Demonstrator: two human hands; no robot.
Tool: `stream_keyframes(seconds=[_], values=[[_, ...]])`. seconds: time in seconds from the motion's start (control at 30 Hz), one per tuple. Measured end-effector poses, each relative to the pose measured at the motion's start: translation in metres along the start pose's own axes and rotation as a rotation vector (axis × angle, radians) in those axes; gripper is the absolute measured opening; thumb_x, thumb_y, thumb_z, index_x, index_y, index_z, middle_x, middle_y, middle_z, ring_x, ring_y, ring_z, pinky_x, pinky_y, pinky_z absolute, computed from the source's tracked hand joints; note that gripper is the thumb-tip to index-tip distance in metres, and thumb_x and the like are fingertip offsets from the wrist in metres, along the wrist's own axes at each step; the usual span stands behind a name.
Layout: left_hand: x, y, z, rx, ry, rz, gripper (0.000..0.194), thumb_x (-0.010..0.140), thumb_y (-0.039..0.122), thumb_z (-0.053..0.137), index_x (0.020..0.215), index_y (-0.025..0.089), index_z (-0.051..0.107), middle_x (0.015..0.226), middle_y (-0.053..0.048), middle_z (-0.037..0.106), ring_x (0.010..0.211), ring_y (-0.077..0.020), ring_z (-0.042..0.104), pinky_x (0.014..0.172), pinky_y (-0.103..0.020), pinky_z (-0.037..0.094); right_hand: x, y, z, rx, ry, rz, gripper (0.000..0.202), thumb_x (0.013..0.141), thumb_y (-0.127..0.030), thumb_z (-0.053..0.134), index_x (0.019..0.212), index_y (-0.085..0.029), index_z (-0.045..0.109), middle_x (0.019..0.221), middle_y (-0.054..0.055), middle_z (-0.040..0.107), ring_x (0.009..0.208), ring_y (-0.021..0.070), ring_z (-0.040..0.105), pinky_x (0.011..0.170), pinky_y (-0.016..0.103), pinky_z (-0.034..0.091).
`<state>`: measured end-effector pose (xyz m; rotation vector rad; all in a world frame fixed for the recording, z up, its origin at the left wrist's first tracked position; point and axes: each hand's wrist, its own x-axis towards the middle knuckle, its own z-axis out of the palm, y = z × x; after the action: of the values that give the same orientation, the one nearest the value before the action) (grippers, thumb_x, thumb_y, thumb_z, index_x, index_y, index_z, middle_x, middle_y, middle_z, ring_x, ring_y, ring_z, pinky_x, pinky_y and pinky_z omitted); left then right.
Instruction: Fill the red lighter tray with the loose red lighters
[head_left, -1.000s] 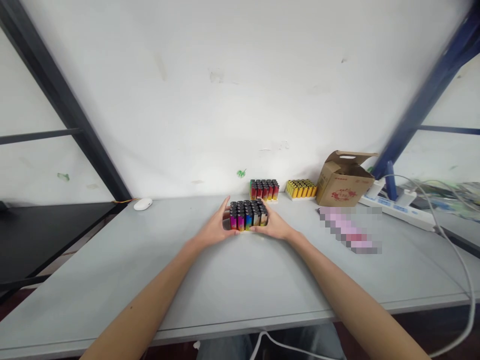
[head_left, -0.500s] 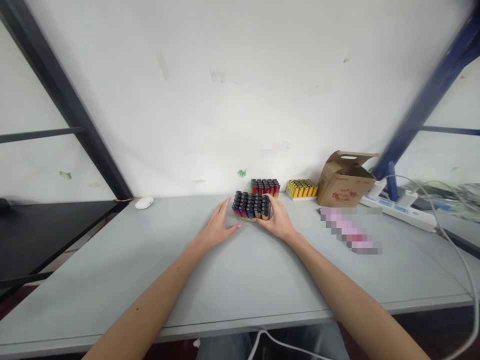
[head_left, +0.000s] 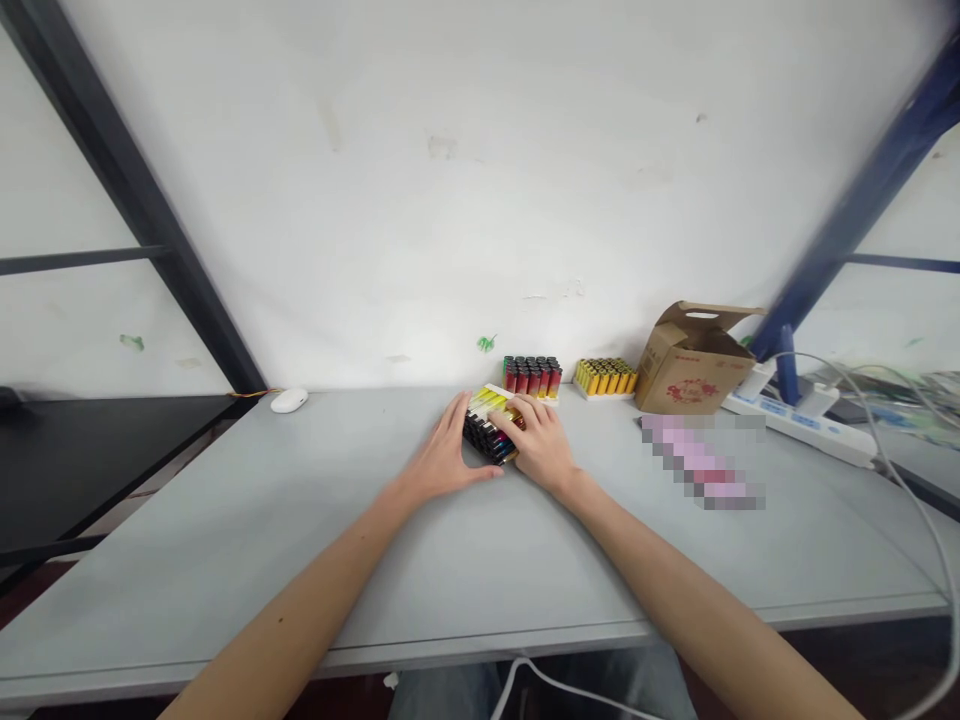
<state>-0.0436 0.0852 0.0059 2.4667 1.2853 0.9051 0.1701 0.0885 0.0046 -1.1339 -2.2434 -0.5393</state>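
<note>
A block of black-ended cylindrical batteries [head_left: 484, 441] lies tipped between my hands, with black ends facing me. Its upper side shows yellow and white, and some coloured bodies are partly covered. My left hand [head_left: 442, 452] cups the left side, fingers along the edge and thumb at the front bottom. Over the right side, my right hand [head_left: 544, 445] curls its fingers onto the top. Just behind stands a block of red and black batteries [head_left: 533, 377], upright on a pale tray. To its right is a block of yellow batteries [head_left: 607, 377] on a white tray.
An opened brown cardboard box [head_left: 690, 370] stands at the back right. A white power strip [head_left: 806, 425] with plugs and cables lies beyond it. A blurred pink item [head_left: 694, 462] lies in front of the box. A white oval device [head_left: 289, 400] sits at the back left.
The battery block, upright before, has been tipped so its black ends face me. My right hand has moved from its side onto its top. My left hand has closed in against it.
</note>
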Motion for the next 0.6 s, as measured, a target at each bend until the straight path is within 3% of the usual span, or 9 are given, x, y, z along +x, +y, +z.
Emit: stream_keyframes(seconds=[0.17, 0.47, 0.6], values=[[0.0, 0.002, 0.003, 0.047, -0.001, -0.012, 0.111, 0.068, 0.072, 0.068, 0.153, 0.023, 0.014, 0.16, -0.015, 0.018, 0.147, -0.034, 0.02, 0.118, -0.05, 0.025, 0.0, -0.001, 0.001, -0.001, -0.011, -0.032, 0.057, 0.081, -0.006, 0.049, 0.133, -0.027, 0.055, 0.131, 0.012, 0.051, 0.131, 0.0295, 0.037, 0.105, 0.044, 0.035], [0.001, 0.003, 0.003, 0.119, -0.008, 0.033, 0.106, 0.073, 0.072, 0.062, 0.153, 0.021, 0.014, 0.16, -0.015, 0.017, 0.148, -0.0316, 0.017, 0.119, -0.048, 0.024, 0.002, 0.008, -0.008, 0.193, 0.022, -0.107, 0.063, 0.069, -0.014, 0.064, 0.131, -0.02, 0.054, 0.131, 0.014, 0.051, 0.129, 0.0321, 0.04, 0.108, 0.049, 0.04], [0.002, -0.002, 0.003, 0.148, 0.004, 0.067, 0.102, 0.075, 0.07, 0.061, 0.152, 0.021, 0.016, 0.16, -0.015, 0.018, 0.148, -0.0315, 0.019, 0.119, -0.047, 0.025, 0.001, 0.012, -0.012, 0.323, -0.012, -0.138, 0.066, 0.073, -0.022, 0.065, 0.137, -0.02, 0.048, 0.138, 0.014, 0.048, 0.135, 0.0314, 0.036, 0.111, 0.052, 0.038]])
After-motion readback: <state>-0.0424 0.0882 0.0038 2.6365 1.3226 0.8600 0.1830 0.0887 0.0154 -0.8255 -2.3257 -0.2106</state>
